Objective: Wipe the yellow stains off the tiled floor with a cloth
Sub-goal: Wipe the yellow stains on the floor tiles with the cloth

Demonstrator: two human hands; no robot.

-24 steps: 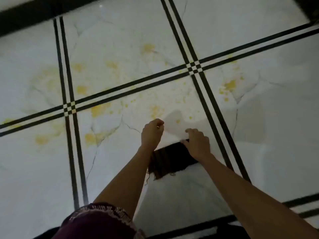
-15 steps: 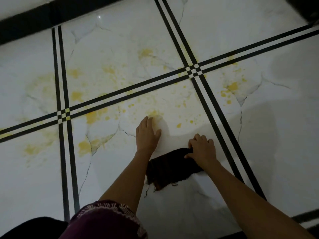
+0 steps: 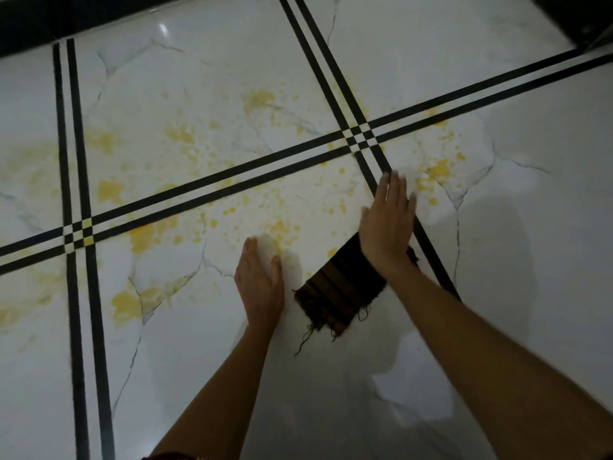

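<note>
Both hands lying open, left hand (image 3: 262,287) flat on pale cloth (image 3: 292,260), right hand (image 3: 388,224) gripping nothing; cloth looking limp, light, best pressed flat-palmed over yellow stains (image 3: 282,227).

Dim, soft picture; glare on glossy floor (image 3: 199,94).

Two hands (image 3: 262,283) (image 3: 386,224), one cloth (image 3: 338,293)

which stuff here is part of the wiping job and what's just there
Part of the job:
- white cloth with a dark striped border
- yellow stains
- tiled floor
- left hand and right hand, both flat and open

Just there:
- black inlay lines
- dark edge at the top
</note>
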